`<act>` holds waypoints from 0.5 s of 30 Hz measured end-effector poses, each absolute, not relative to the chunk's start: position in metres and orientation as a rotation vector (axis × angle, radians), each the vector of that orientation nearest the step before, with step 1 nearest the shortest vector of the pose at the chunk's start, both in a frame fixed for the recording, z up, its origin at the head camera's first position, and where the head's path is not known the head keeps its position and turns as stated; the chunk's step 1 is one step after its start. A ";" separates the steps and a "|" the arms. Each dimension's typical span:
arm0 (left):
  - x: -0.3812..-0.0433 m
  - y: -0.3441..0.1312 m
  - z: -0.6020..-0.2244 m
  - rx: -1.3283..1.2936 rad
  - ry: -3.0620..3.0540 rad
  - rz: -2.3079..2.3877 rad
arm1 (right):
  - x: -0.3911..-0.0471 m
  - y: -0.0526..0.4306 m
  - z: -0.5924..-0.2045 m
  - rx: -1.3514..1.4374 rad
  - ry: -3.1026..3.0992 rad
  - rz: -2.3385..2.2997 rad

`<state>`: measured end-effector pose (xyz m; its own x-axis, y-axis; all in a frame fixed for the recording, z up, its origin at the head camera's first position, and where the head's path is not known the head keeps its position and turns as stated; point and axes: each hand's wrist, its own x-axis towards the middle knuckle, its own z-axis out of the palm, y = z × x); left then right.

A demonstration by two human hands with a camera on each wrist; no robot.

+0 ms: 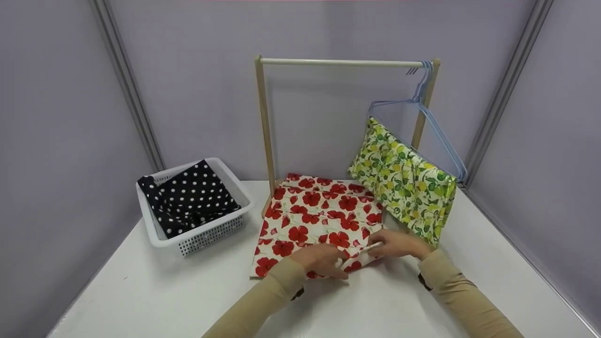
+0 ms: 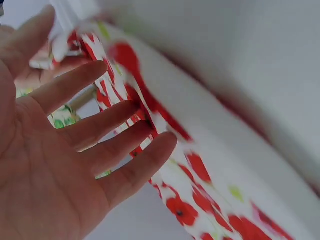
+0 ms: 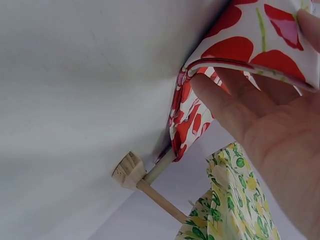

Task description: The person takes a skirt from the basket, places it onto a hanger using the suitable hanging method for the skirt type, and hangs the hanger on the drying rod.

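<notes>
Cloth [image 1: 315, 213], white w/ big red flowers + thin green stems, lies mostly flat on table [image 1: 173, 300], roughly btwn the rack posts and out toward the person. Thin, matte, soft; approx rectangular, far part lightly creased across. Near edge lifted into a curved lip, hem showing as a narrow folded line; R wrist cam shows a gap under that layer, more print inside.

L hand [image 1: 319, 259]: fingers straight + spread in its wrist cam, tips at the cloth's near edge; can't tell how firm the contact is. R hand [image 1: 398, 243]: pinches the lifted edge nr the right corner, fingers under, thumb on top. Hands apart, just a short stretch of edge btwn them. Both sleeves [image 1: 265, 298] tan, wrinkled fabric.

Rest of setup: rack w/ pale wood posts, smooth round white rail [image 1: 338, 62]; chunky faceted wood foot [image 3: 131, 170] in R wrist cam. Blue thin hangers [image 1: 440, 134] bunched at rail's right end. Lemon-print cloth [image 1: 399, 173], yellow/green on white, hangs slanted there, lightly rumpled. Left side: white plastic basket [image 1: 211, 238], perforated walls, rounded corners, w/ black polka-dot cloth [image 1: 199, 195] bunched inside, one end over the rim.
</notes>
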<state>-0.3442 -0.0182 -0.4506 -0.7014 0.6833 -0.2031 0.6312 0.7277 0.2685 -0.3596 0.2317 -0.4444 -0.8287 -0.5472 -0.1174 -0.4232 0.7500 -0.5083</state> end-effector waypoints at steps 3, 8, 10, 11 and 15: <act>-0.343 -0.011 -0.454 1.002 2.673 0.238 | -0.359 0.231 -0.445 -0.778 2.686 -0.700; -0.340 -0.008 -0.458 0.935 2.708 0.171 | -0.358 0.231 -0.447 -0.844 2.689 -0.691; -0.340 -0.009 -0.457 0.923 2.696 0.138 | -0.357 0.231 -0.447 -0.861 2.688 -0.689; -0.340 -0.010 -0.456 0.927 2.686 0.121 | -0.357 0.231 -0.447 -0.864 2.686 -0.688; -0.340 -0.013 -0.453 0.880 2.612 0.159 | -0.356 0.233 -0.445 -0.849 2.603 -0.722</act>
